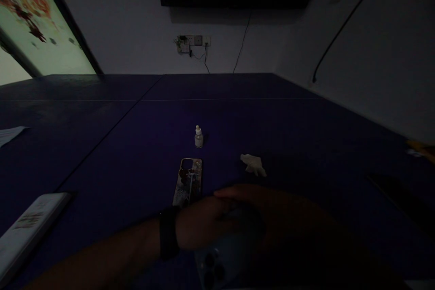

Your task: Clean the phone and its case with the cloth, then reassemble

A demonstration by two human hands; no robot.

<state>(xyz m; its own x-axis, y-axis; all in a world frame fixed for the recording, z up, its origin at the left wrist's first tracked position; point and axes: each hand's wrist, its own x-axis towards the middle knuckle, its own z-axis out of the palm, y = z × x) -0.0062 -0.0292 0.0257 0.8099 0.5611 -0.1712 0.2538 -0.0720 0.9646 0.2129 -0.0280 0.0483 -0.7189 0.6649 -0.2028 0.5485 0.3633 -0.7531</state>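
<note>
In dim light, a left hand (204,226) wearing a dark wristband (169,232) and a right hand (272,213) meet over a pale blue phone (224,258) lying camera-side up beneath them; their exact grip cannot be told. Just beyond the left hand lies a patterned phone case (188,181), farther off a small dropper bottle (199,137), and beyond the right hand a crumpled white cloth (253,164), all on the dark table (306,136).

Dim room: dark blue table (136,145), white wall (129,22), wall sockets (192,41).
</note>
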